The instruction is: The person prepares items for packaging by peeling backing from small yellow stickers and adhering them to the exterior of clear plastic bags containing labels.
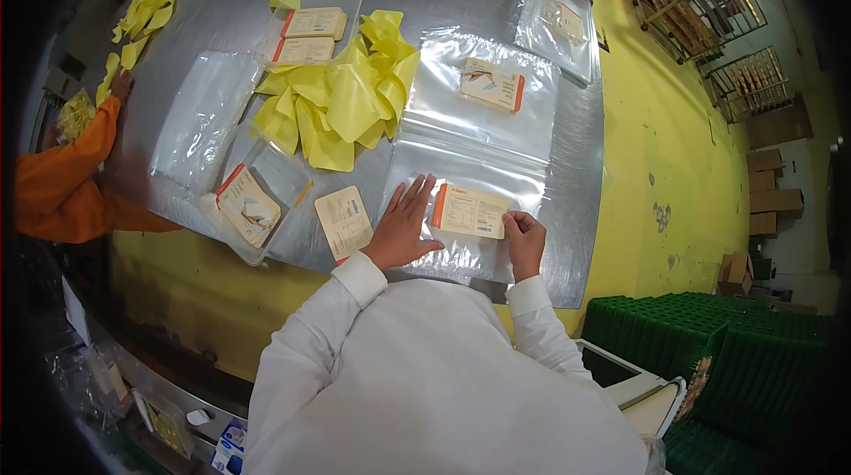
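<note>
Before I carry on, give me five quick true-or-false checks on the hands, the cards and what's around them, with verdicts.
1. The left hand is clenched in a fist. False: it lies spread, palm down, on the clear plastic.
2. The right hand is at the right end of the near card. True.
3. The near card and the far card have their orange ends on the same side. False: the near card's is on the left, the far card's on the right.
4. The heap of yellow sheets lies right of the far card. False: it lies to its left.
5. An orange sleeve shows at the picture's left side. True.
</note>
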{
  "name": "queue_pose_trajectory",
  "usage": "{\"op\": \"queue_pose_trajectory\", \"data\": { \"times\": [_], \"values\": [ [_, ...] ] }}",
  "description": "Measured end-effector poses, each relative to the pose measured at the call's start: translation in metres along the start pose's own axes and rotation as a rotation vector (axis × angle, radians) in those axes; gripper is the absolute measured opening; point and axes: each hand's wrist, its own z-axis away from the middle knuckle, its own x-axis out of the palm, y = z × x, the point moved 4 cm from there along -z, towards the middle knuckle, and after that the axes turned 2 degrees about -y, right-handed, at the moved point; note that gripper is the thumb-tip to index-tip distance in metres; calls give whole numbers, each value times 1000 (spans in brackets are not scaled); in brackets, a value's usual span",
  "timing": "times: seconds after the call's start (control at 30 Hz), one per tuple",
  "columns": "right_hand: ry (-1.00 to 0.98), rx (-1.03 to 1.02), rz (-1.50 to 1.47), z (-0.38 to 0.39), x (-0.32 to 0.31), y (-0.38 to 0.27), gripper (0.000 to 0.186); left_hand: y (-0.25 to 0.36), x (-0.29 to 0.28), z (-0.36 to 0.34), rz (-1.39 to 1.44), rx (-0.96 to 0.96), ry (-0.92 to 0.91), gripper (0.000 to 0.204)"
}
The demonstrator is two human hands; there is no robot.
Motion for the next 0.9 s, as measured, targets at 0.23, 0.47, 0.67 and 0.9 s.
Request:
{"op": "queue_pose_trajectory", "data": {
  "times": [0.23, 0.47, 0.67, 0.9],
  "values": [
    [-7, 17, 38, -1, 5, 1, 12, 0, 0, 0, 0, -7, -2, 123],
    [-21, 12, 87, -4, 4, 7, 13, -1, 0, -1, 3, -7, -4, 123],
    [-27, -8, 127, -7, 3, 15, 15, 0, 0, -1, -41, 7, 3, 101],
    [-91, -50, 302, -5, 3, 1, 18, 2, 8, -2, -167, -4, 60, 55]
  ]
}}
